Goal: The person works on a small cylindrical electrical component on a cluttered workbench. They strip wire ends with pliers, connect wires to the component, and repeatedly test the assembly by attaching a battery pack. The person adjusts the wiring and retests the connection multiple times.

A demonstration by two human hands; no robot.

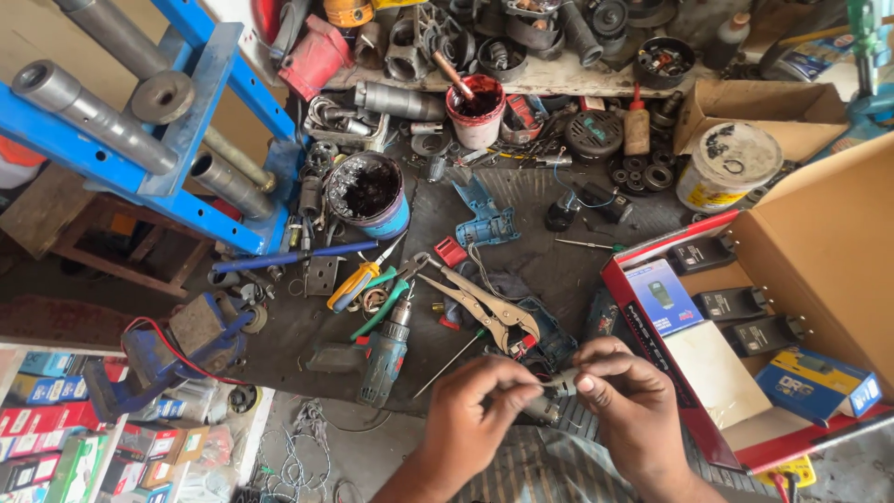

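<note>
Hands at bottom centre: left hand [475,410] and right hand [629,396] both pinch a small grey part [562,382], fingers closed on it, above the bench [540,251]. Nearby: locking pliers [484,303], drill [386,349], blue drill shell [486,219], grease tub [370,191]. Open red box [652,359] right. Part mostly covered by fingertips; kind unclear. Wrists cut off below.

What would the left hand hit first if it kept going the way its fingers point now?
The left hand points right, pinching a small grey motor part. Past that it would meet the right hand's fingertips, already touching the same part.
</note>
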